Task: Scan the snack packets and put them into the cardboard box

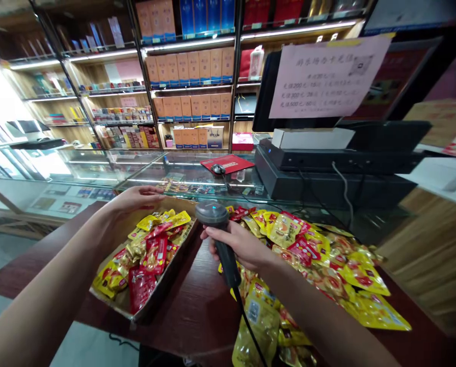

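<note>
My right hand (243, 243) is wrapped round the handle of a black barcode scanner (212, 214), its head up and its cord hanging down. Under and beside that arm lies a loose heap of yellow and red snack packets (307, 244) on the dark wooden table. My left hand (139, 196) reaches over the far left edge of a shallow cardboard box (191, 206), fingers stretched out and nothing seen in them. Inside the box lie several red and yellow snack packets (155, 255). Whether the left hand touches the box's rim, I cannot tell.
Beyond the table runs a glass display counter (143, 176) with a computer mouse (217, 168) on a red mat (237, 162). A monitor (266, 97) with a paper sign (323, 76) stands at the right on a black till (285, 178). Shelves of boxes (191, 66) line the back.
</note>
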The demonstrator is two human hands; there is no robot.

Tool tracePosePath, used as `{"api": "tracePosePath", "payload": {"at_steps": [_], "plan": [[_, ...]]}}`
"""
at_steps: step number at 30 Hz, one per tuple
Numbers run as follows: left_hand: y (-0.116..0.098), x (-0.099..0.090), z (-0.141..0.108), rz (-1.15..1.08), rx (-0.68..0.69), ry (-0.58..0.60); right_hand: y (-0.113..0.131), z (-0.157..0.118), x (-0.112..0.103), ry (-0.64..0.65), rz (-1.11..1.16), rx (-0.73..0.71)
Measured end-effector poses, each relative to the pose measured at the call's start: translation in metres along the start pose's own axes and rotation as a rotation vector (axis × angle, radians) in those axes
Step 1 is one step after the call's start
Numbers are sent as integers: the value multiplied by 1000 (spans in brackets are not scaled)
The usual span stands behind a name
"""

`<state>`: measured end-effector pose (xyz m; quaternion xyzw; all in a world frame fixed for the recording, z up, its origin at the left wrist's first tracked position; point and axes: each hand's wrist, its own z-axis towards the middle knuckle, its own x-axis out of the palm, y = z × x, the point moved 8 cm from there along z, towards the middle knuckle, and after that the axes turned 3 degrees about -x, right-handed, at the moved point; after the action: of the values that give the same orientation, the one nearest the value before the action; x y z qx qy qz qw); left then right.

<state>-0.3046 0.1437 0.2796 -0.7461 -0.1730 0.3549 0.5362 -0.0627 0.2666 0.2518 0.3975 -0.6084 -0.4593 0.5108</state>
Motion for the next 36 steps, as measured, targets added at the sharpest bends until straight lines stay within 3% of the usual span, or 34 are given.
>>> {"api": "tracePosePath", "payload": {"at_steps": [4, 11, 14, 17, 24, 30, 33, 36], "plan": [[2, 50, 16, 9, 8, 88, -10, -6, -14, -19, -41, 14], [-5, 179, 57, 33, 49, 319, -19, -37, -82, -194, -21, 48], [-11, 224, 73, 70, 105, 353, -15, -49, -109, -254, -12, 22], [-12, 256, 93, 124, 169, 310, -11, -56, -131, -308, -30, 12], [2, 294, 125, 402, 311, 178, -7, -57, -156, -353, 2, 17], [4, 299, 125, 601, 337, 67, -8, -55, -164, -384, 56, -19], [11, 286, 123, 564, 237, 92, -13, -55, -163, -379, 31, 9], [32, 270, 116, 247, -30, 221, -18, -54, -157, -371, 14, 41]]}}
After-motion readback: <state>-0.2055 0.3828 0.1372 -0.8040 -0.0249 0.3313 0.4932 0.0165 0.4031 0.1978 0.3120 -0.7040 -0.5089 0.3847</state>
